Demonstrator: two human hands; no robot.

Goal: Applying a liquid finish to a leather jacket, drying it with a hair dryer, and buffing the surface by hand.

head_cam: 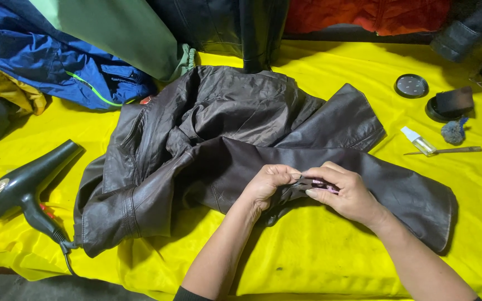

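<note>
Leather jacket sleeve (364, 178) fold hidden under left hand (268, 187), right hand (344, 192).

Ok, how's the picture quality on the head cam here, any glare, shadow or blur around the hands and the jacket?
Head view: sharp overall, no motion blur on the left hand or right hand; soft sheen on the creased brown leather jacket, not blown out; the yellow cloth is bright and evenly lit, with dark shadow under the jacket's lower edge; a highlight runs along the black hair dryer.
</note>
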